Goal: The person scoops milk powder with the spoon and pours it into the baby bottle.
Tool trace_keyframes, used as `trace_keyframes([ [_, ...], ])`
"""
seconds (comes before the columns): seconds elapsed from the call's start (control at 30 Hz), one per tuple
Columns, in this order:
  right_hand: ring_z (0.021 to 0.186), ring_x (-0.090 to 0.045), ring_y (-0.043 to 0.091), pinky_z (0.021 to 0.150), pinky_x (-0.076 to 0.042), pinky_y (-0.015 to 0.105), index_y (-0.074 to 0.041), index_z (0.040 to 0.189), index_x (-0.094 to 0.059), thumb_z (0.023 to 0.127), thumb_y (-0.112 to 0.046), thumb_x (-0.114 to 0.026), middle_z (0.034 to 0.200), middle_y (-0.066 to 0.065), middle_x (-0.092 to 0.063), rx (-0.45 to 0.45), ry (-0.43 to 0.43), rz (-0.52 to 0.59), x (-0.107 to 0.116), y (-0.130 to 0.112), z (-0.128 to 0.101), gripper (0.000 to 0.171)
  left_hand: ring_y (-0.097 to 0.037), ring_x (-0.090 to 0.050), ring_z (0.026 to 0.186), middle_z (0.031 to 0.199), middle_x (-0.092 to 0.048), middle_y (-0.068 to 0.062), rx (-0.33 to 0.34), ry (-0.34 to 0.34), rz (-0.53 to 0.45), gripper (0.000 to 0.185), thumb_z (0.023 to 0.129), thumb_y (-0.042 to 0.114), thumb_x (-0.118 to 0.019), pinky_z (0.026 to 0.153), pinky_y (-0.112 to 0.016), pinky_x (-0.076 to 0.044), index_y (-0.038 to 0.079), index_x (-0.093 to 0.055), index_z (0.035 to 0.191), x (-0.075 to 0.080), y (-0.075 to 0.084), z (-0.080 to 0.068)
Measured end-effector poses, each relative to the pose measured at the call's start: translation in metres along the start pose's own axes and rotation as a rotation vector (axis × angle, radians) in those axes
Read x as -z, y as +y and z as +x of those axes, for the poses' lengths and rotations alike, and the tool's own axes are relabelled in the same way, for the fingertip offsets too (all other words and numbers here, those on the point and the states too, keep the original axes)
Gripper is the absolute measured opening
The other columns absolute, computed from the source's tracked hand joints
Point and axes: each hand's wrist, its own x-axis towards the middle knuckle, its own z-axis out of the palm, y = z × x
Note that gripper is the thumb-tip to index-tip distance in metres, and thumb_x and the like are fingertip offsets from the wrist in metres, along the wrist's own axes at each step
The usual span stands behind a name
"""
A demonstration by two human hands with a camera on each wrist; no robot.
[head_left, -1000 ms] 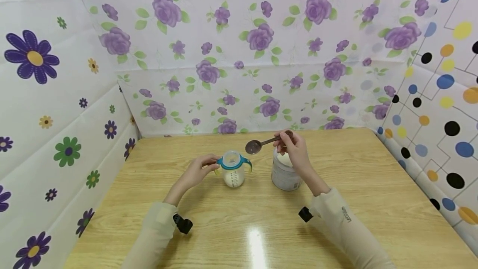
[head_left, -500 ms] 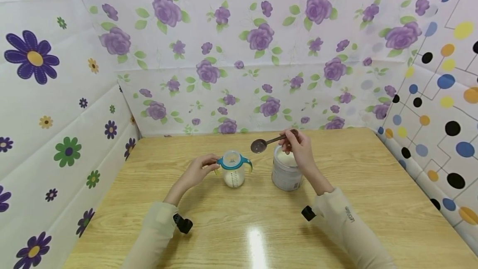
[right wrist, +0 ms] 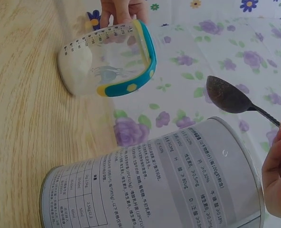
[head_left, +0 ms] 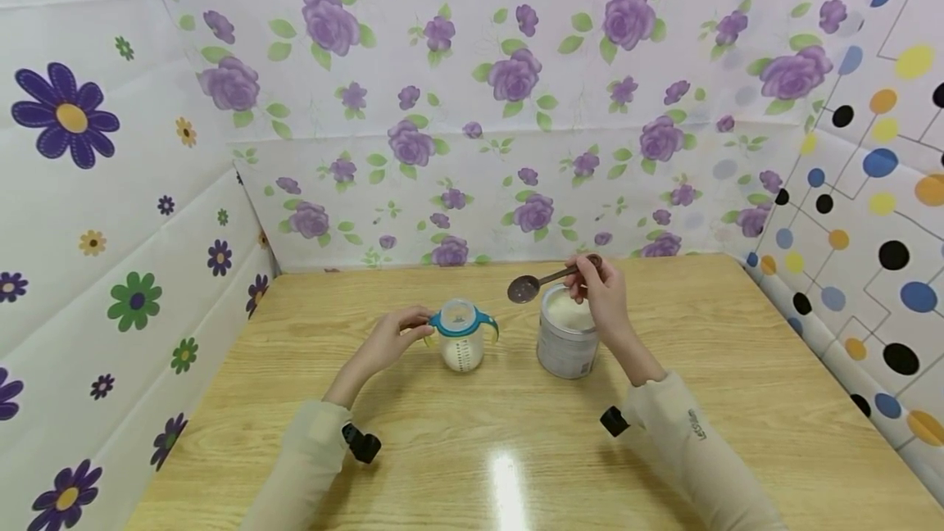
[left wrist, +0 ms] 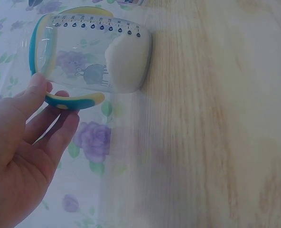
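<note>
A clear baby bottle with a blue-and-yellow two-handled collar stands upright on the table, white powder in its bottom. My left hand pinches the bottle's near-side handle between thumb and fingers. To the right is an open tin of pale powder, its printed label facing the right wrist camera. Above the tin's rim, my right hand pinches the handle of a dark brown measuring spoon. The spoon's bowl points left, towards the bottle, and looks bare apart from slight residue.
Bottle and tin stand apart on a wooden table. Floral cloth hangs behind the table's back edge, with patterned cloths at left and right. Each wrist carries a small black camera.
My right hand has moved right with the spoon, away from the bottle, uncovering more of the powder in the tin. The left hand and bottle have stayed put.
</note>
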Motion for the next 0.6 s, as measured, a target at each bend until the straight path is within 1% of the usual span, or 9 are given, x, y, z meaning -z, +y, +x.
trace_keyframes([
  [0.1, 0.051, -0.05, 0.005, 0.044, -0.042, 0.014, 0.011, 0.096, -0.057, 0.104, -0.02, -0.046, 0.065, -0.004, -0.06, 0.006, 0.026, 0.008, 0.0008, -0.0004, 0.0001, 0.034, -0.029, -0.064, 0.111, 0.115, -0.069, -0.008, 0.002, 0.001, 0.003, 0.022, 0.097, 0.02, -0.058, 0.093, -0.047, -0.054, 0.016, -0.067, 0.117, -0.0003, -0.0006, 0.0],
  [0.23, 0.05, -0.05, 0.005, 0.044, -0.042, 0.014, 0.011, 0.095, -0.057, 0.104, -0.019, -0.046, 0.064, -0.005, -0.06, 0.013, 0.036, 0.006, 0.002, -0.0001, 0.0003, 0.033, -0.028, -0.064, 0.11, 0.114, -0.069, -0.006, 0.01, 0.008, -0.001, 0.02, 0.097, 0.019, -0.059, 0.093, -0.047, -0.054, 0.018, -0.067, 0.116, -0.0008, -0.0012, 0.0],
  [0.4, 0.049, -0.05, 0.005, 0.043, -0.042, 0.015, 0.015, 0.096, -0.055, 0.104, -0.017, -0.045, 0.063, -0.004, -0.059, 0.011, 0.039, 0.014, 0.0028, 0.0007, 0.0003, 0.034, -0.028, -0.065, 0.109, 0.113, -0.069, -0.007, -0.023, 0.016, 0.004, 0.021, 0.097, 0.019, -0.059, 0.091, -0.046, -0.055, 0.015, -0.067, 0.116, -0.001, -0.0021, -0.0006],
  [0.5, 0.048, -0.049, 0.005, 0.042, -0.041, 0.015, 0.018, 0.096, -0.054, 0.104, -0.016, -0.045, 0.062, -0.004, -0.059, 0.005, 0.048, 0.029, 0.003, 0.0003, 0.0002, 0.035, -0.028, -0.065, 0.108, 0.113, -0.069, -0.008, -0.029, 0.014, 0.0, 0.021, 0.097, 0.02, -0.059, 0.09, -0.046, -0.055, 0.015, -0.067, 0.116, -0.0009, -0.0021, -0.0003],
  [0.6, 0.048, -0.048, 0.006, 0.042, -0.041, 0.015, 0.014, 0.093, -0.056, 0.104, -0.014, -0.045, 0.061, -0.003, -0.058, -0.003, 0.068, 0.05, 0.0035, -0.0002, 0.0009, 0.032, -0.028, -0.065, 0.109, 0.114, -0.069, -0.008, -0.015, 0.008, -0.011, 0.021, 0.097, 0.02, -0.059, 0.091, -0.046, -0.055, 0.015, -0.067, 0.116, -0.0006, -0.0021, 0.0004],
])
